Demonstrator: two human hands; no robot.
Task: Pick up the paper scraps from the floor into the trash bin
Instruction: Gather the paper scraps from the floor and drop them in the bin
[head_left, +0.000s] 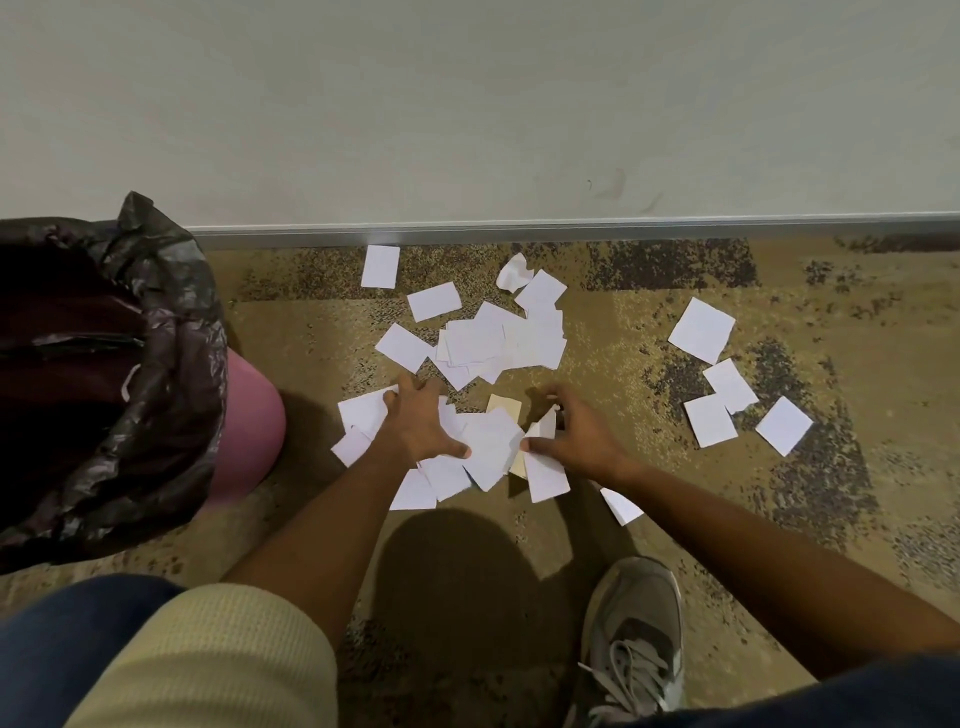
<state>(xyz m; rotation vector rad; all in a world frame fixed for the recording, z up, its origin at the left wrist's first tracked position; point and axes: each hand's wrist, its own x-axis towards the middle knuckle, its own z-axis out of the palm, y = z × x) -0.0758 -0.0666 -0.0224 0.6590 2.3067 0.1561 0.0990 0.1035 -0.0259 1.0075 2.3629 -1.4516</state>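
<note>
Several white paper scraps lie on the patterned carpet. A near pile (488, 447) sits under my hands, a middle heap (498, 338) lies beyond it, and a loose group (727, 384) is off to the right. My left hand (421, 421) rests spread, palm down, on the near pile's left side. My right hand (576, 431) presses on the pile's right side, fingers curled against a raised scrap (545, 467). The pink trash bin (254, 415), lined with a black bag (171, 332), stands at the left, mouth open.
A white wall with a metal baseboard (519, 234) runs just behind the scraps. My grey sneaker (634, 639) stands on the carpet at lower right, my knee at lower left. One scrap (621, 506) lies under my right forearm.
</note>
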